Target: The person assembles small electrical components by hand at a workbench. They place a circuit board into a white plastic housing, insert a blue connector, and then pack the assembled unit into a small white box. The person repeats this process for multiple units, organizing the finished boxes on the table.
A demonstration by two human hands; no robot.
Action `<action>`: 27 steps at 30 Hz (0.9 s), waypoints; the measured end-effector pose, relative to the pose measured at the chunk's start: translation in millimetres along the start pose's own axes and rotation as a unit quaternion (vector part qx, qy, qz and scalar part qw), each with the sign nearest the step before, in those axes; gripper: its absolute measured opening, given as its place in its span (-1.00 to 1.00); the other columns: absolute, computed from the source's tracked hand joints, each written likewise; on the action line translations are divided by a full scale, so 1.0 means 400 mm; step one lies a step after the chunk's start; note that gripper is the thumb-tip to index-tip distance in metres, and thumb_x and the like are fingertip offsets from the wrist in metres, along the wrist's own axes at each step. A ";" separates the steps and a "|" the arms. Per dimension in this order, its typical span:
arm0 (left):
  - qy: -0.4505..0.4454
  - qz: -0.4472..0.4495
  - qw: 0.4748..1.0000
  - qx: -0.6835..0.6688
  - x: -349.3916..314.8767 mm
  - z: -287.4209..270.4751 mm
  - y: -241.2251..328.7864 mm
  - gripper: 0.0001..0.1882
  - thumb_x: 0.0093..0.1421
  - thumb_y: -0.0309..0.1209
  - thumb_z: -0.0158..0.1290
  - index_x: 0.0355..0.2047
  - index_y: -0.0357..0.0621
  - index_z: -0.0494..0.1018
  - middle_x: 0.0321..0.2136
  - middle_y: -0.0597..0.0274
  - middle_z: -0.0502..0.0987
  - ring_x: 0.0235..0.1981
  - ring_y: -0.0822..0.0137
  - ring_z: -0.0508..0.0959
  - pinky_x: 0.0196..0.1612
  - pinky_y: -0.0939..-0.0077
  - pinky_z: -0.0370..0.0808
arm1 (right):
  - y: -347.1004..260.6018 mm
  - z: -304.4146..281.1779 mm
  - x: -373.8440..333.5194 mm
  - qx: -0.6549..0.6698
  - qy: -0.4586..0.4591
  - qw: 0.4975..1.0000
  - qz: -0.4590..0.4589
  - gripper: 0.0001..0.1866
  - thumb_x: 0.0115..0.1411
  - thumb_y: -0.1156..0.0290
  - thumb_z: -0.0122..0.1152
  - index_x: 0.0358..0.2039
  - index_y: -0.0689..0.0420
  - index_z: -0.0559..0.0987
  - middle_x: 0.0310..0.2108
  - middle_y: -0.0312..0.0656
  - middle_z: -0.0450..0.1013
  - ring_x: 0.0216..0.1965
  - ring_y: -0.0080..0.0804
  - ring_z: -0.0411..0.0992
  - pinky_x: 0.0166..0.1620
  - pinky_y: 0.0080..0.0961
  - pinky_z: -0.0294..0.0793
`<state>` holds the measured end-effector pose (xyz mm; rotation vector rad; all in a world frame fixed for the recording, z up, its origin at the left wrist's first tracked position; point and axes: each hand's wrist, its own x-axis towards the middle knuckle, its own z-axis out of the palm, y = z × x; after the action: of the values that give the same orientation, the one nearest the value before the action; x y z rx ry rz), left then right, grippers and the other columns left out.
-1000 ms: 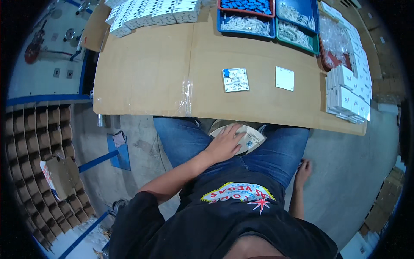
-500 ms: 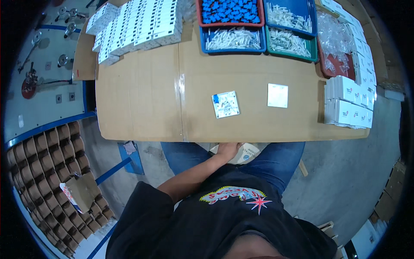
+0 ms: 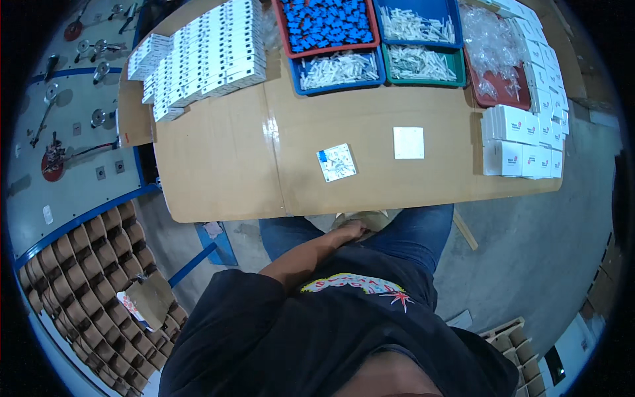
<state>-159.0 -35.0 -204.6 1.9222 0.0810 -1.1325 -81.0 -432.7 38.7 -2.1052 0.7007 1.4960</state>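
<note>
My left hand [image 3: 349, 231] is low over my lap, just in front of the table's near edge, beside a beige printed bag or wrapper [image 3: 372, 220]. Its fingers are too small and partly hidden to read. My right hand does not show. On the cardboard-covered table [image 3: 218, 159] lies a flat square packet [image 3: 338, 164] with small white parts and a blue piece at one corner. To its right rests a plain white square piece [image 3: 409, 143]. Neither one is touched by a hand.
White boxes [image 3: 211, 59] stand in rows at the far left, with more stacked white boxes [image 3: 519, 139] at the right. Trays hold blue pieces [image 3: 324, 23], white plugs [image 3: 337, 71] and clear bags [image 3: 493, 46]. A cardboard divider grid [image 3: 86, 284] sits at lower left.
The view has shifted and turned slightly, so the tabletop things sit a little further left. My left hand stays at my lap, and the beige item now shows less of its print.
</note>
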 end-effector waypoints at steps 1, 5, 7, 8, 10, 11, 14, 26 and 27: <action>-0.051 -0.008 0.999 0.005 0.023 0.025 -0.026 -0.62 0.35 -0.08 0.06 -0.15 -0.12 0.66 -0.17 -0.18 0.66 -0.09 -0.15 0.66 -0.05 0.02 0.55 | 0.014 0.012 -0.002 0.004 -0.004 1.000 0.004 -0.66 0.39 0.26 0.13 -0.13 0.30 0.67 -0.17 -0.02 0.64 -0.10 -0.27 0.59 -0.07 -0.31 0.54; -0.095 -0.038 0.994 -0.025 0.004 -0.072 0.140 -0.60 0.21 -0.14 0.15 -0.04 -0.08 0.66 -0.14 -0.10 0.68 -0.09 -0.04 0.66 0.01 0.10 0.54 | 0.049 -0.005 0.023 -0.023 -0.009 1.000 0.006 -0.65 0.38 0.25 0.15 -0.13 0.30 0.68 -0.17 0.00 0.64 -0.09 -0.26 0.60 -0.07 -0.30 0.54; -0.142 -0.024 0.990 -0.002 0.013 -0.068 0.109 -0.53 0.29 -0.03 0.09 0.04 -0.06 0.63 -0.04 -0.04 0.66 -0.02 0.00 0.64 0.09 0.14 0.51 | 0.078 0.009 0.027 -0.025 -0.016 0.999 0.014 -0.65 0.38 0.25 0.15 -0.13 0.30 0.68 -0.17 0.01 0.64 -0.09 -0.25 0.60 -0.07 -0.29 0.54; -0.165 -0.017 0.986 0.008 0.022 -0.058 0.097 -0.49 0.33 0.03 0.06 0.09 -0.05 0.61 0.01 -0.01 0.65 0.01 0.02 0.62 0.13 0.15 0.49 | 0.093 0.017 0.031 -0.027 -0.020 0.999 0.017 -0.65 0.37 0.24 0.16 -0.13 0.30 0.68 -0.17 0.02 0.64 -0.09 -0.25 0.60 -0.07 -0.29 0.54; -0.108 -0.063 0.992 -0.008 0.064 -0.038 0.080 -0.45 0.38 0.03 -0.03 0.15 -0.08 0.56 0.10 -0.02 0.61 0.10 0.03 0.59 0.17 0.19 0.47 | 0.127 0.028 0.036 -0.034 -0.030 0.999 0.022 -0.65 0.37 0.24 0.16 -0.14 0.30 0.69 -0.17 0.03 0.64 -0.08 -0.24 0.61 -0.06 -0.28 0.54; -0.103 -0.074 0.990 -0.057 0.077 -0.030 0.062 -0.42 0.41 0.05 -0.07 0.19 -0.10 0.53 0.12 -0.03 0.59 0.14 0.04 0.57 0.20 0.20 0.44 | 0.142 0.035 0.045 -0.037 -0.035 0.998 0.021 -0.64 0.36 0.24 0.16 -0.14 0.30 0.69 -0.17 0.04 0.64 -0.08 -0.24 0.61 -0.06 -0.27 0.54; -0.126 -0.062 0.949 -0.282 -0.007 -0.157 0.169 -0.31 0.50 0.14 -0.20 0.30 -0.19 0.40 0.15 -0.07 0.55 0.21 0.08 0.50 0.30 0.24 0.35 | 0.186 0.040 0.096 -0.061 -0.038 0.997 0.010 -0.64 0.35 0.23 0.17 -0.14 0.30 0.70 -0.17 0.05 0.65 -0.07 -0.23 0.61 -0.06 -0.26 0.55; 0.394 0.131 0.888 -0.200 -0.410 -0.348 0.385 -0.68 0.40 -0.24 0.15 -0.07 -0.30 0.56 -0.33 0.22 0.63 -0.29 0.43 0.58 -0.12 0.51 0.51 | 0.127 -0.051 0.280 -0.330 0.035 0.927 -0.176 -0.62 0.32 0.20 0.21 -0.15 0.31 0.72 -0.17 0.12 0.65 -0.05 -0.18 0.63 -0.05 -0.22 0.55; 0.530 0.164 0.823 -0.119 -0.399 -0.362 0.358 -0.60 0.26 -0.21 0.30 -0.07 -0.28 0.56 -0.30 0.17 0.60 -0.25 0.34 0.57 -0.08 0.43 0.50 | 0.064 -0.090 0.284 -0.268 0.109 0.924 -0.249 -0.60 0.34 0.15 0.18 -0.29 0.30 0.70 -0.34 0.08 0.63 -0.23 -0.16 0.62 -0.15 -0.18 0.53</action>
<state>-89.4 35.8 34.3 2.0023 0.4509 0.2668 -39.9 -490.8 -60.4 -2.6126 -0.2229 1.2600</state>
